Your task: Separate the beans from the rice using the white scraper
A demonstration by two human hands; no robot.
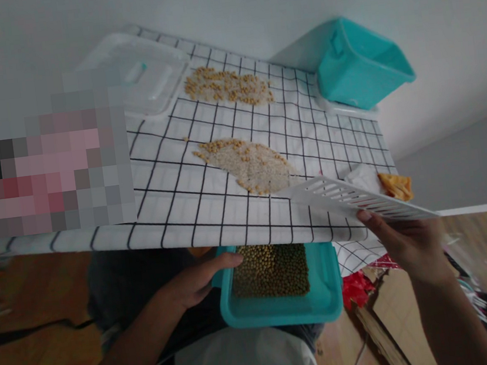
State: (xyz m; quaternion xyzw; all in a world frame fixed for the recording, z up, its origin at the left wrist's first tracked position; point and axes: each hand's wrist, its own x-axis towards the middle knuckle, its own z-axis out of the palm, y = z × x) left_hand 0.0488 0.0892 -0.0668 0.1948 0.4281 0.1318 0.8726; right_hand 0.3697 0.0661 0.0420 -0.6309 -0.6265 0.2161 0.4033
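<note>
My left hand (199, 278) is closed on the rim of a teal plastic container (286, 313), its thumb over the inner edge. Small green beans (276, 270) cover much of that container, which sits just below the table's front edge, above my lap. In my right hand (404, 242) is a white slotted plastic board (352, 196), gripped at its near side and tilted over the front right of the table. Close to the board's far end lies a pile of white grains (252, 160) mixed with yellow beans. A second patch of yellow beans and grains (227, 85) is spread farther back.
A checked cloth (298, 122) covers the table against the wall. A clear plastic lid or tray (142, 79) lies back left; a teal bin (358, 68) stands back right. Crumpled yellow packaging (397, 186) is at the right edge. Pixelation hides the left end.
</note>
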